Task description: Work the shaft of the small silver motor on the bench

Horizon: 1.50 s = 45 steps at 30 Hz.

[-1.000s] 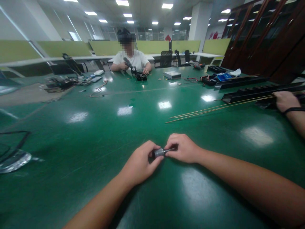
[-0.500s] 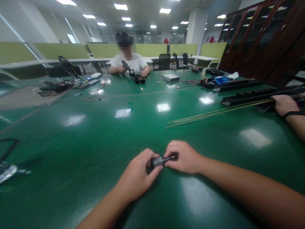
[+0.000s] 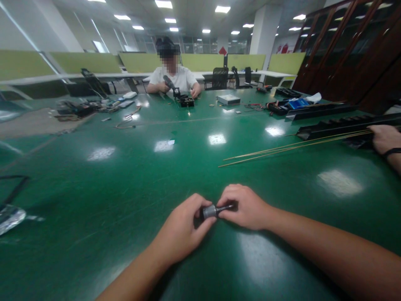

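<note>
"Co-worker's hand [image 3: 384, 138] first: it had slipped a little farther toward the right edge of view since the earlier frame. What of the nearer pair?"

"Those had stayed put. The left hand [image 3: 188, 221] had thumb and finger nearly closed around a short silver-grey metal cylinder [image 3: 209, 211]. The right hand [image 3: 244, 207] was curled, its fingertips pinching the slim dark shaft [image 3: 224, 208] that ran out of the cylinder's end."

"Where was the piece?"

"Between the two hands, lying roughly sideways, low over the glossy green bench [image 3: 125, 188]. I couldn't tell whether it touched the surface."

"How would it have handled?"

"Stiff and dense for its size, I'd judge, hardly fragile, though the smooth barrel might have turned under the fingers. The barrel looked the surer hold; the shaft gave only a narrow grip."

"And beyond?"

"Thin brass-coloured rods [image 3: 241, 161] slanted out from the co-worker's hand, beside a long black ridged strip [image 3: 338, 125]. Farther off sat a flat pale-grey box [image 3: 228, 99], and across from us a person in a white shirt [image 3: 186, 77] was bent over a small black device [image 3: 187, 102]."
</note>
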Tool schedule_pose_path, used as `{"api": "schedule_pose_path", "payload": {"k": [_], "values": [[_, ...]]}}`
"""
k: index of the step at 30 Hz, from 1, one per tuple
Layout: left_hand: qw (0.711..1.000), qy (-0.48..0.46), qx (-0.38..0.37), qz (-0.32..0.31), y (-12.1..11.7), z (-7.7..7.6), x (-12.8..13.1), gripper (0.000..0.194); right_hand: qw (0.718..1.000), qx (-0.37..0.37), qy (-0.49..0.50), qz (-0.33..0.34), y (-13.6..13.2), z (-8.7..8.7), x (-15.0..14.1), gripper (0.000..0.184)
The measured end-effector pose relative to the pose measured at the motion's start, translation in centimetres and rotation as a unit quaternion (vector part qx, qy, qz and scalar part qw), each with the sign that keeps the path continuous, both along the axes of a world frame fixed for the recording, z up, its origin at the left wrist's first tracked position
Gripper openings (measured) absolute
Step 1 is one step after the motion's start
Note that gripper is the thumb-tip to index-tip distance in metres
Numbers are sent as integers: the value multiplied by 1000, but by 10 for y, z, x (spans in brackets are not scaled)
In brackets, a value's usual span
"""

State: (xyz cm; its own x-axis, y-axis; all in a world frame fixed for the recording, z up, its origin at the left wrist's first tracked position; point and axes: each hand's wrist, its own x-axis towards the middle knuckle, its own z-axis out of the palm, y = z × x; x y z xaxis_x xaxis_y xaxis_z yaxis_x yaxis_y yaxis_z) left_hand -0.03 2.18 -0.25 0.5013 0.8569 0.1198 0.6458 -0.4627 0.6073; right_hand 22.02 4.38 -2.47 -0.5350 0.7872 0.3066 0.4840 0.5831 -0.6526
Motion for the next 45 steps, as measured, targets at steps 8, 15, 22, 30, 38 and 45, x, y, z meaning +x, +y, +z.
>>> {"api": "schedule_pose_path", "payload": {"k": [8, 15, 22, 30, 38, 45], "values": [[1000, 1, 1, -2, 0, -2, 0, 11, 1000, 2, -4, 2, -1, 2, 0, 10], [1000, 8, -8, -1, 1, -1, 0, 12, 1000, 4, -8, 4, -1, 1, 1, 11], [1000, 8, -7, -4, 2, -4, 1, 12, 1000, 9, -6, 5, -1, 2, 1, 9], [1000, 10, -4, -2, 3, -5, -1, 13, 1000, 12, -8, 1, 0, 1, 2, 10], [1000, 5, 0, -3, 3, -5, 0, 14, 1000, 10, 1, 7, 0, 1, 1, 10], [1000, 4, -5, -1, 3, -4, 0, 12, 1000, 6, 0, 0, -2, 2, 1, 10]]}}
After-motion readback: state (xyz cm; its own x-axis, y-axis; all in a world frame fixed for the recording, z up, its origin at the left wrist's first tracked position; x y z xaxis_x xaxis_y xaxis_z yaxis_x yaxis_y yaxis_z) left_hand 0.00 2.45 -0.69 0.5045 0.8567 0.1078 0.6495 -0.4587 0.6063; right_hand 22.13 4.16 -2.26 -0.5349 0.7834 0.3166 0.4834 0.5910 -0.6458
